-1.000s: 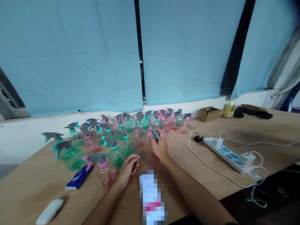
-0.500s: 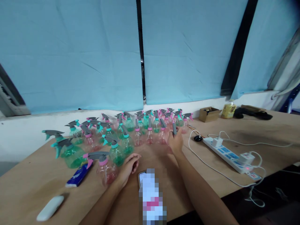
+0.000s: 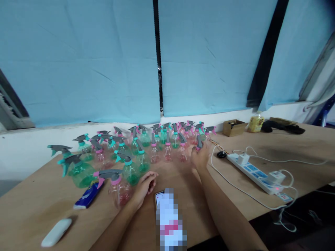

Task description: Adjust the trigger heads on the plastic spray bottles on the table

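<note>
"How far along does the work look?"

"Well along, I judge. Spray bottles (image 3: 131,173) stand upright in a close crowd from the left to just right of centre. One more, the held bottle (image 3: 199,142), is at the crowd's right end, not yet let go. Whether others are left to handle, I cannot tell."

"Count everything for me, left to right."

"One white case (image 3: 57,233), near. One blue packet (image 3: 87,197), slightly farther. Then the bottles, with pink or teal collars: more than twenty, though the far ones overlap too much for an exact number."

"And the hands?"

"Two. The left hand (image 3: 147,183) lies loosely curled, half open, holding nothing I can see, right beside a near pink-collared bottle. One phone (image 3: 169,212), its screen blurred, is near the centre. The right hand (image 3: 201,157) curls partly closed around the held bottle, below its grey head; the hand hides whether the base meets the table (image 3: 23,204)."

"What is farther right?"

"One black disc (image 3: 221,154), one small box (image 3: 232,128) on the far side, one power strip (image 3: 252,170) with two white plugs (image 3: 243,158), and one yellow-labelled jug (image 3: 255,123), far."
</note>
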Demonstrator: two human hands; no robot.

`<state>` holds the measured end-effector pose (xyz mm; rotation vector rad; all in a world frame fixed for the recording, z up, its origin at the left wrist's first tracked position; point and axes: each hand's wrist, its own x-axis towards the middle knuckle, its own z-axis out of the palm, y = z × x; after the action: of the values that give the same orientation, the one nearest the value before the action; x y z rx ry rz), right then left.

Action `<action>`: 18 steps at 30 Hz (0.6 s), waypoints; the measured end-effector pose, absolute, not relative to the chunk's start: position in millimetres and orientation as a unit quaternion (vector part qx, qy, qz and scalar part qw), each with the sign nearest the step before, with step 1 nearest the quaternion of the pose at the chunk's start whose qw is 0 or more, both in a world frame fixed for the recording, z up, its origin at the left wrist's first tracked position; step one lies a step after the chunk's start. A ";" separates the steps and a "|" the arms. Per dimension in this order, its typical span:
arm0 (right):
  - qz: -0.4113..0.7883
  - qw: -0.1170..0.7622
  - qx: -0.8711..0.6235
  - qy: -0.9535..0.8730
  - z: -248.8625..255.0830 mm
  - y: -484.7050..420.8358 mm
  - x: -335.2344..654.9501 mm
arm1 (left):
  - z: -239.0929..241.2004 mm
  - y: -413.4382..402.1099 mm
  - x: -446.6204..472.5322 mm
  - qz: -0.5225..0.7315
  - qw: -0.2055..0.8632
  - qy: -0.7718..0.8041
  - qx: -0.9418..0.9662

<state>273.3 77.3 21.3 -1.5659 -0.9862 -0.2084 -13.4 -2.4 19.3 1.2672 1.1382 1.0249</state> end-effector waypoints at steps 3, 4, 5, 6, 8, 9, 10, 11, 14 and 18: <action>-0.131 0.625 -0.658 -0.399 26.5 74.9 272.8 | 18.3 -1.8 -13.6 0.432 0.547 0.477 0.535; -0.155 0.635 -0.650 -0.389 29.7 72.7 271.7 | 18.0 -1.8 -13.6 0.432 0.546 0.478 0.536; -0.177 0.644 -0.637 -0.385 33.5 69.8 269.9 | 18.0 -1.9 -13.6 0.431 0.545 0.478 0.536; -0.195 0.652 -0.620 -0.389 37.5 66.3 267.4 | 18.0 -2.2 -13.6 0.432 0.544 0.479 0.537; -0.203 0.665 -0.578 -0.428 45.2 57.9 259.2 | 18.3 -3.1 -13.5 0.432 0.543 0.479 0.538; -0.191 0.666 -0.559 -0.455 48.4 53.5 253.1 | 18.5 -3.7 -13.5 0.433 0.542 0.478 0.539; -0.166 0.665 -0.540 -0.490 50.9 49.3 245.4 | 18.6 -4.2 -13.5 0.435 0.541 0.477 0.539; -0.125 0.657 -0.514 -0.536 52.5 45.3 236.1 | 18.5 -4.5 -13.6 0.438 0.541 0.475 0.539; 0.060 0.627 -0.418 -0.654 53.4 36.0 199.7 | 17.3 -3.9 -13.9 0.441 0.543 0.470 0.538; 0.267 0.543 -0.324 -0.727 56.2 26.5 145.3 | 12.2 -1.7 -13.4 0.444 0.551 0.472 0.526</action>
<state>145.3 26.5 56.2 -0.7681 -1.7266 0.6332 -13.4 -1.7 12.2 1.2451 1.1155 1.0492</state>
